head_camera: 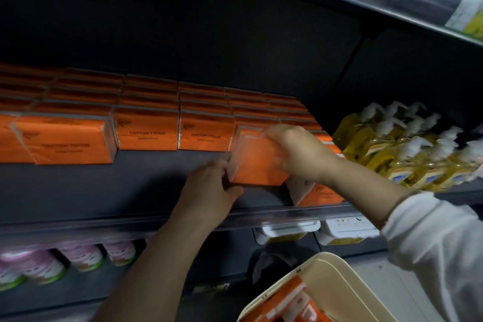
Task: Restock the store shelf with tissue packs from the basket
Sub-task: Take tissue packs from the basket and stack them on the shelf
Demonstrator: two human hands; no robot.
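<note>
An orange tissue pack [254, 162] stands on the dark shelf [130, 191], blurred by motion. My left hand [211, 185] presses against its lower left corner. My right hand [298, 151] grips its top right side. Rows of the same orange packs [149, 131] fill the shelf behind and to the left. Another orange pack [318, 195] lies at the shelf's front edge under my right wrist. The cream basket [329, 277] sits at the bottom right with several orange packs [285, 300] inside.
Yellow bottles with white pump tops [407, 146] crowd the shelf's right end. Pink and green rolls [52, 261] sit on the shelf below, left. White price tag holders [290, 230] hang under the shelf edge. An upper shelf [366, 0] overhangs.
</note>
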